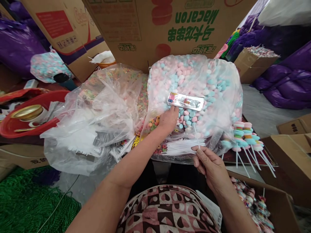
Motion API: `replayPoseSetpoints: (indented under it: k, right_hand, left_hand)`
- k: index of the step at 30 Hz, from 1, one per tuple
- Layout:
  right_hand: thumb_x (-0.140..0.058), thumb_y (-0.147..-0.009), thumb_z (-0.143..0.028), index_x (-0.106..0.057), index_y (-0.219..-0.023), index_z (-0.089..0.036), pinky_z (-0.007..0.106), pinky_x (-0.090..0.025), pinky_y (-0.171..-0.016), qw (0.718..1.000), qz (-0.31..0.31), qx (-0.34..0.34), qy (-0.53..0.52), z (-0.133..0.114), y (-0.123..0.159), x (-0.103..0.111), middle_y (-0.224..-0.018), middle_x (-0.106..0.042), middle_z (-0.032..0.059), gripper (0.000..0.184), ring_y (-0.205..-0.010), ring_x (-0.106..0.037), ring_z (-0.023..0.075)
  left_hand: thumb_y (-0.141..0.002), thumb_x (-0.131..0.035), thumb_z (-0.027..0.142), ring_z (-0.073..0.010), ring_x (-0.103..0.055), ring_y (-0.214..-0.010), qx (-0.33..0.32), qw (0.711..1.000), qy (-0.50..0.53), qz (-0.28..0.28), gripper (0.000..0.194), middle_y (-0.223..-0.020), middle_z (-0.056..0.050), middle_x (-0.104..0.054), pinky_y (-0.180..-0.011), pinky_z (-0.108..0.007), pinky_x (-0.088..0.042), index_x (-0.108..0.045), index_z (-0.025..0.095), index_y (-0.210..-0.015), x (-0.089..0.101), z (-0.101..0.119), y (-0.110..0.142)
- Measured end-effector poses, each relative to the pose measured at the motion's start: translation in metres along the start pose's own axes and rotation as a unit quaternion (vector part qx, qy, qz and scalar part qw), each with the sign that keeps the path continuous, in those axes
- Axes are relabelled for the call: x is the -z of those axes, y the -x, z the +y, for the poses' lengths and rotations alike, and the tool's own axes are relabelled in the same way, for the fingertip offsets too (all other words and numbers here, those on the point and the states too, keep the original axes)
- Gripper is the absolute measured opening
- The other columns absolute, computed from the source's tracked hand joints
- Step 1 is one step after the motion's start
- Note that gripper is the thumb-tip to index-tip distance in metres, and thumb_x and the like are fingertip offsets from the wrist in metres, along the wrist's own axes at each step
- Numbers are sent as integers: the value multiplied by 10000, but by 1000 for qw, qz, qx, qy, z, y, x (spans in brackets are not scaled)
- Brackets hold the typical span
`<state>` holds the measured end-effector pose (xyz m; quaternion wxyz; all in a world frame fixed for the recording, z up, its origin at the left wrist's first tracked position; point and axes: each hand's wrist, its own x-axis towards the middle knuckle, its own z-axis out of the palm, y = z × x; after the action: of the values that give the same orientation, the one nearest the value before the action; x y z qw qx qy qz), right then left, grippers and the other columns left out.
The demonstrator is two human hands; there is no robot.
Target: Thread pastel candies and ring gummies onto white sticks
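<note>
My left hand (168, 120) reaches into a big clear bag of pink and blue candies (194, 81), fingers closed among the sweets; what it grips is hidden. My right hand (209, 165) pinches a thin white stick (196, 136) that stands upright in front of the bag. A bundle of white sticks (182, 148) lies flat just left of that hand. Finished candy skewers (245, 136) lie to the right. A second clear bag holds colourful ring candies (114, 84) to the left.
Large cardboard boxes (150, 29) stand behind the bags. A red basin (29, 119) with a gold lid sits at left. A box with wrapped skewers (257, 204) is at lower right. Purple bags (286, 84) lie right, green netting (26, 200) lower left.
</note>
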<state>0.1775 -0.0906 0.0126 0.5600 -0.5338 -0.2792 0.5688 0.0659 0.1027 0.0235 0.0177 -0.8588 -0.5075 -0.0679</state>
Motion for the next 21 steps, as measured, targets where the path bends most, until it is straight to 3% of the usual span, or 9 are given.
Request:
replayPoseSetpoints:
  k: [4,7,9,12,14,16,21]
  right_hand:
    - [-713,-784,-477,-685,-936,-194,207,-159,-406,1000,8,6,6,0,1,0,-538,-540,-25,322,-407,-319,49]
    - [-721,-778,-465,-689,-934,-188,209,-177,-401,1000,15,19,18,-2,-5,0,-557,-549,-20,319,-415,-333,51]
    - [-724,-775,-460,-689,-934,-185,211,-190,-396,999,18,36,30,-3,-15,-4,-583,-554,-22,320,-418,-338,50]
    - [-710,-781,-463,-684,-982,-188,211,-216,-394,996,30,69,48,-3,-31,-12,-647,-566,-28,341,-424,-343,45]
    - [-692,-790,-475,-676,-1045,-194,212,-235,-402,994,34,84,68,-2,-40,-19,-691,-575,-31,380,-434,-342,44]
    - [-685,-786,-490,-674,-1083,-192,218,-246,-413,991,17,86,99,-1,-45,-25,-708,-585,-28,421,-448,-340,49]
    - [-700,-758,-492,-698,-973,-175,223,-223,-418,989,-15,69,129,4,-44,-34,-620,-525,-45,383,-451,-315,58]
  left_hand:
    - [-908,-424,131,-235,-659,-884,18,994,103,17,272,-1133,-125,-639,-725,-333,-481,-627,155,-1088,7,-6,5]
    - [-857,-523,163,-209,-633,-918,44,962,262,65,227,-1040,-70,-674,-780,-315,-475,-657,185,-1039,9,-10,21]
    - [-811,-588,188,-158,-617,-797,96,898,426,59,182,-871,-25,-670,-711,-272,-469,-660,181,-979,7,-13,37]
    - [-774,-663,308,-77,-504,-528,166,727,665,-39,219,-664,29,-599,-488,-203,-364,-643,166,-939,4,-14,67]
    - [-739,-708,367,-50,-434,-441,184,636,742,-100,294,-592,48,-564,-415,-189,-286,-644,162,-939,3,-13,85]
    - [-700,-749,365,-42,-452,-439,194,593,772,-123,326,-588,49,-568,-407,-178,-293,-653,157,-932,3,-11,100]
    - [-630,-805,348,-77,-592,-528,210,534,809,-127,385,-738,10,-653,-444,-192,-413,-650,143,-916,11,-2,118]
